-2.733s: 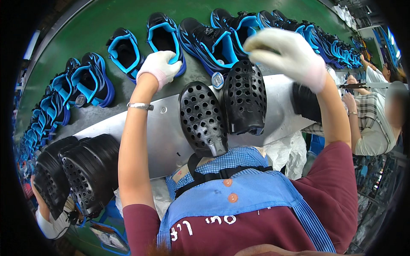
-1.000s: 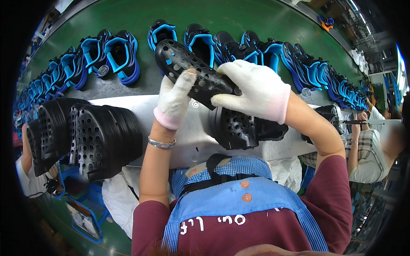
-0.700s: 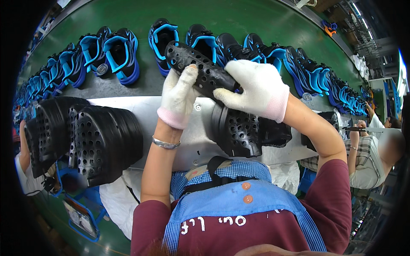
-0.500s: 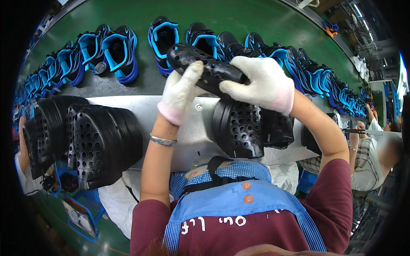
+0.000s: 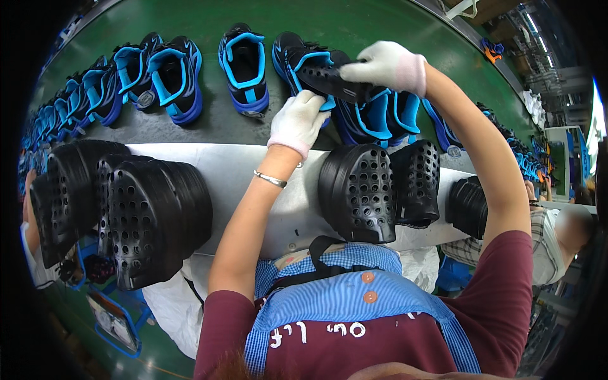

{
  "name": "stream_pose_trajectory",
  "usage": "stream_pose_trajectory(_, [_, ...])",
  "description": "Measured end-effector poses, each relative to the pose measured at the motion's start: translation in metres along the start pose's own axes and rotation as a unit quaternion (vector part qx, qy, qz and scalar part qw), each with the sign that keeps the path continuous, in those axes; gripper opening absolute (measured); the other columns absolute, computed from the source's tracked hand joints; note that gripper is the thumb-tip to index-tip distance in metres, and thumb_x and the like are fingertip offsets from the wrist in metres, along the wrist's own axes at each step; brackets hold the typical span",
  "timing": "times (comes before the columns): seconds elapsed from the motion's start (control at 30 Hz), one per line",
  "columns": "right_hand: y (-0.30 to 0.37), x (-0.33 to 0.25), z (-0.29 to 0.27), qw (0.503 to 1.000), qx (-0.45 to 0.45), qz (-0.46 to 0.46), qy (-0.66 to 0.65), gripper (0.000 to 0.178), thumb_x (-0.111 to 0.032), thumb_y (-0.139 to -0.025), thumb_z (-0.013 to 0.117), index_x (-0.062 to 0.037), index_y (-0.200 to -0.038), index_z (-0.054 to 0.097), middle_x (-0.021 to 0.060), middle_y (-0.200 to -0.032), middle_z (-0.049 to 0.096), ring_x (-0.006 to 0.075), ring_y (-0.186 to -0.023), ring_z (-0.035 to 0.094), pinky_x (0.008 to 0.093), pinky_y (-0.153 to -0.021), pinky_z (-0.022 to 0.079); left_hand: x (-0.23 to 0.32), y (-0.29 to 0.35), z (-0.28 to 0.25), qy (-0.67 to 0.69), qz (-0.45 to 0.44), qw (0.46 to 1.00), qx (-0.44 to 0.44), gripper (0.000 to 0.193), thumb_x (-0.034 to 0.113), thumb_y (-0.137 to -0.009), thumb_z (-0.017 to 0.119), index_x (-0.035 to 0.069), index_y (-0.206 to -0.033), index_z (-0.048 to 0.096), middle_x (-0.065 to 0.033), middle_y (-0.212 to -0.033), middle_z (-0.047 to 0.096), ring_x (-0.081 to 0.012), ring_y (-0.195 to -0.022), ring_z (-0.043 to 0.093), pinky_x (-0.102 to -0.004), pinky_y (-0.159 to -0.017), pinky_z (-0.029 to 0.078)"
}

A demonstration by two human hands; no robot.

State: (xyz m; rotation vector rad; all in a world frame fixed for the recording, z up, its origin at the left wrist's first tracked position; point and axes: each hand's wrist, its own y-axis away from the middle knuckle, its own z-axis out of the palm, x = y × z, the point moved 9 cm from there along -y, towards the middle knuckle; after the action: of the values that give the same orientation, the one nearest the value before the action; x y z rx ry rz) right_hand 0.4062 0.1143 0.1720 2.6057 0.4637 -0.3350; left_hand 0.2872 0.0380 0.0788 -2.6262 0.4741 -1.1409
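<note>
My right hand (image 5: 385, 66), in a white glove, grips the rear end of a black perforated plastic shoe tree (image 5: 329, 81). The front of that shoe tree reaches into the opening of a black sneaker with light-blue lining (image 5: 288, 49). At the sneaker's heel, my gloved left hand (image 5: 296, 124) has its fingers closed on the blue collar edge. How deep the shoe tree sits is hidden by the shoe. Close on the left stands another black and blue sneaker (image 5: 244, 66), with nothing in its opening.
Sneakers line the green belt on both sides, including a pair (image 5: 174, 79) at left. On the silver ledge (image 5: 266, 209) nearer me, nested black shoe trees stand at left (image 5: 136, 215) and right (image 5: 364, 196). Another person (image 5: 548, 244) sits at far right.
The shoe tree, earlier held in both hands over the ledge's far edge, has moved forward into the sneaker. My left hand has let go of it and taken the sneaker's heel.
</note>
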Motion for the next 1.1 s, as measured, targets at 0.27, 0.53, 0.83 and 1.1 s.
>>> stream_pose_trajectory(0.27, [-0.06,-0.036,0.034,0.989,0.069,0.022,0.127,0.052,-0.049,-0.079,0.056,-0.0003,-0.084,0.074,0.0229,-0.083,0.069,0.0369,-0.082,0.068,0.0414,-0.08,0.054,-0.011,-0.006,0.0,0.011,-0.011,1.0,0.008,0.023,0.023,-0.085,0.068,0.007,-0.102,0.068,-0.0101,-0.099,0.063,-0.0335,-0.091,0.063,-0.0414,-0.078,0.051])
stream_pose_trajectory(0.53, [-0.108,-0.021,0.076,0.994,0.031,0.041,0.097,0.031,-0.026,-0.085,0.056,-0.0016,-0.093,0.072,0.0224,-0.095,0.07,0.0358,-0.089,0.069,0.0415,-0.08,0.056,-0.038,-0.04,0.054,-0.066,-0.099,0.95,-0.288,0.034,0.034,-0.085,0.063,0.013,-0.112,0.068,-0.0154,-0.112,0.067,-0.0359,-0.105,0.062,-0.0421,-0.091,0.051])
stream_pose_trajectory(0.83, [-0.144,-0.009,0.079,0.992,0.052,0.021,0.115,0.028,-0.005,-0.072,0.073,-0.003,-0.1,0.073,0.0178,-0.105,0.071,0.0357,-0.096,0.069,0.0407,-0.082,0.056,-0.049,-0.058,0.073,-0.082,-0.194,0.88,-0.426,0.05,0.035,-0.087,0.056,0.005,-0.127,0.06,-0.0162,-0.092,0.073,-0.0244,-0.066,0.072,-0.0341,-0.073,0.057])
stream_pose_trajectory(1.1, [-0.087,-0.017,0.057,0.998,-0.005,-0.005,0.065,0.042,-0.039,-0.082,0.059,-0.0048,-0.102,0.072,0.0188,-0.098,0.07,0.034,-0.09,0.068,0.0395,-0.08,0.054,-0.045,-0.051,0.068,-0.115,-0.164,0.913,-0.355,0.049,0.039,-0.085,0.057,-0.002,-0.111,0.065,-0.0188,-0.086,0.071,-0.0288,-0.067,0.071,-0.0377,-0.071,0.056])
